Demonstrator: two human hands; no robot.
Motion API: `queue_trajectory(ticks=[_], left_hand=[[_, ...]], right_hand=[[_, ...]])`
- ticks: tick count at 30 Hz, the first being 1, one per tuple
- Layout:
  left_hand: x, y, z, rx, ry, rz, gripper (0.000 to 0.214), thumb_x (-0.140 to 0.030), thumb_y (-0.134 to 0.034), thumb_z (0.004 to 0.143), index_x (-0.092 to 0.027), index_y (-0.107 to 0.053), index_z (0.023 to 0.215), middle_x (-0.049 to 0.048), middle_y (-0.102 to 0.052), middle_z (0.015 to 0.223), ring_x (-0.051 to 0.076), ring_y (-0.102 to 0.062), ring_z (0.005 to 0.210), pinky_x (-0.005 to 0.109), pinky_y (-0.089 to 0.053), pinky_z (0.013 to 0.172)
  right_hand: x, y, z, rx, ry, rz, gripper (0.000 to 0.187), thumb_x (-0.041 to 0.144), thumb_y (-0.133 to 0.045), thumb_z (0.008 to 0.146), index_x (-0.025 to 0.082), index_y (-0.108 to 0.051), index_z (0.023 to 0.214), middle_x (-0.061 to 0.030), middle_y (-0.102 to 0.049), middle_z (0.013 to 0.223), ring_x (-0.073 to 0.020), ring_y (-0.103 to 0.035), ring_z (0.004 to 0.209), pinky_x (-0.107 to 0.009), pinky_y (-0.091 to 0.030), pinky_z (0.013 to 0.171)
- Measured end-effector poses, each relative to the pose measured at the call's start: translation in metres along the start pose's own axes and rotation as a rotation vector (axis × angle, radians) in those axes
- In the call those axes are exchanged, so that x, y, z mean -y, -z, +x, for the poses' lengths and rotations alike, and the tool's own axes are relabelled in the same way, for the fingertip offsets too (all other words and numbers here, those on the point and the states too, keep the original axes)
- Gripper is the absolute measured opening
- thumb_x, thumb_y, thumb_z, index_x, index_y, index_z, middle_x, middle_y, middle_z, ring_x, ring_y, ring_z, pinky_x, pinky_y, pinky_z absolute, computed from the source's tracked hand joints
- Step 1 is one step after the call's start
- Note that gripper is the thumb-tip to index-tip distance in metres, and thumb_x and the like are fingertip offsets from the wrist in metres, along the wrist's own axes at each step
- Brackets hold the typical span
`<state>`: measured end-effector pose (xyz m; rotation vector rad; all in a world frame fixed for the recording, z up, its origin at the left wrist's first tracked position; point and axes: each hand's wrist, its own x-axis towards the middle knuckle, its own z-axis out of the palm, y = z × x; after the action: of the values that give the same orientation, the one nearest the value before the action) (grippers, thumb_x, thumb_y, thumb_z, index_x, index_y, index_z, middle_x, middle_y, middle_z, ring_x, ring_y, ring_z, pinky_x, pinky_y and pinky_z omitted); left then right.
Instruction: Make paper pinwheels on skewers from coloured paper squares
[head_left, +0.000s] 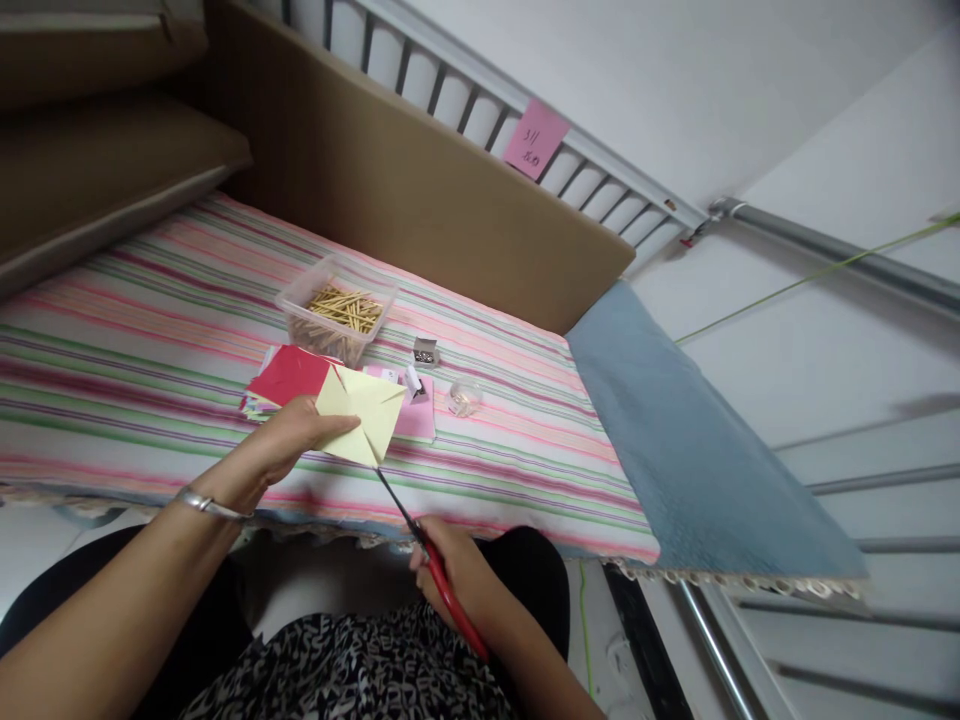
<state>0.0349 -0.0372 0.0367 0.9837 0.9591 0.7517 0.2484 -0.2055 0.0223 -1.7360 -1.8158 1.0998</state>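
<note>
My left hand (pixel 296 435) is closed on a square of pale yellow paper (pixel 375 400), thumb lying on top of it. Cuts run inward from some of the paper's corners. In my right hand (pixel 454 570) is a pair of scissors (pixel 442 590) with red handles. Their dark blades point up and left, the tips at the yellow paper's bottom corner. Behind my left hand lies a stack of coloured paper (pixel 289 378), red on top. A pink paper pad (pixel 418 418) lies partly under the yellow square.
A clear plastic box (pixel 334 285) of thin wooden sticks stands behind the stack. Small open boxes (pixel 425 352) and a round clear container (pixel 463 398) sit to its right on the striped cloth (pixel 517 440). A brown panel (pixel 420 170) rises at the back.
</note>
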Motion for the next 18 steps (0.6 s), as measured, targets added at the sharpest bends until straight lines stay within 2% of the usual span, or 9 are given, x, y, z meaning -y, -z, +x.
queue_trajectory(ticks=[2,4,6,8,11,14,18], left_hand=[[0.000,0.002,-0.001,0.037,0.033,0.020,0.027,-0.029,-0.081,0.054,-0.016,-0.077,0.077,0.0099,-0.077,0.081,0.026,-0.069,0.070,0.032,-0.051,0.064],[0.001,0.002,-0.002,0.095,0.068,0.057,0.024,-0.029,-0.080,0.055,-0.016,-0.077,0.075,0.0086,-0.077,0.077,0.024,-0.068,0.065,0.030,-0.050,0.060],[0.003,-0.001,-0.004,0.175,0.097,0.105,0.022,-0.028,-0.080,0.056,-0.017,-0.077,0.075,0.0072,-0.076,0.073,0.022,-0.066,0.062,0.029,-0.049,0.058],[0.006,-0.006,-0.006,0.266,0.105,0.154,0.023,-0.028,-0.079,0.056,-0.016,-0.076,0.076,0.0066,-0.076,0.072,0.022,-0.066,0.061,0.029,-0.049,0.057],[0.010,-0.014,-0.008,0.417,0.094,0.240,0.025,-0.030,-0.078,0.059,-0.015,-0.076,0.079,0.0065,-0.075,0.072,0.022,-0.065,0.062,0.028,-0.049,0.057],[0.015,-0.018,-0.009,0.524,0.088,0.287,0.025,-0.031,-0.075,0.063,-0.016,-0.075,0.083,0.0047,-0.074,0.072,0.021,-0.065,0.064,0.027,-0.048,0.057],[0.017,-0.014,-0.006,0.544,0.086,0.244,0.021,-0.030,-0.076,0.066,-0.016,-0.075,0.082,0.0040,-0.075,0.075,0.019,-0.065,0.065,0.026,-0.048,0.060]], right_hand=[[-0.006,0.008,-0.007,-0.075,0.010,0.015,0.033,0.007,-0.053,0.069,0.020,-0.058,0.099,0.0001,-0.061,0.077,-0.0120,-0.051,0.062,-0.022,-0.039,0.057],[-0.007,0.018,-0.009,-0.231,-0.002,0.067,0.035,0.011,-0.054,0.074,0.021,-0.056,0.108,-0.0010,-0.061,0.082,-0.0126,-0.054,0.065,-0.023,-0.044,0.061],[-0.003,0.030,-0.004,-0.378,0.006,0.124,0.036,0.020,-0.058,0.079,0.022,-0.053,0.114,-0.0026,-0.062,0.089,-0.0137,-0.057,0.070,-0.026,-0.047,0.066],[0.005,0.039,0.007,-0.447,0.050,0.138,0.038,0.026,-0.063,0.079,0.023,-0.051,0.116,-0.0041,-0.063,0.095,-0.0155,-0.060,0.078,-0.028,-0.049,0.073],[0.020,0.047,0.030,-0.411,0.127,0.137,0.042,0.028,-0.068,0.076,0.022,-0.052,0.115,-0.0038,-0.064,0.095,-0.0170,-0.061,0.083,-0.030,-0.049,0.078],[0.030,0.044,0.052,-0.306,0.133,0.160,0.043,0.022,-0.065,0.076,0.023,-0.052,0.117,0.0001,-0.061,0.087,-0.0141,-0.058,0.074,-0.028,-0.047,0.072],[0.034,0.039,0.068,-0.249,0.104,0.245,0.044,0.014,-0.058,0.071,0.023,-0.054,0.114,0.0059,-0.049,0.071,-0.0096,-0.045,0.059,-0.022,-0.039,0.059]])
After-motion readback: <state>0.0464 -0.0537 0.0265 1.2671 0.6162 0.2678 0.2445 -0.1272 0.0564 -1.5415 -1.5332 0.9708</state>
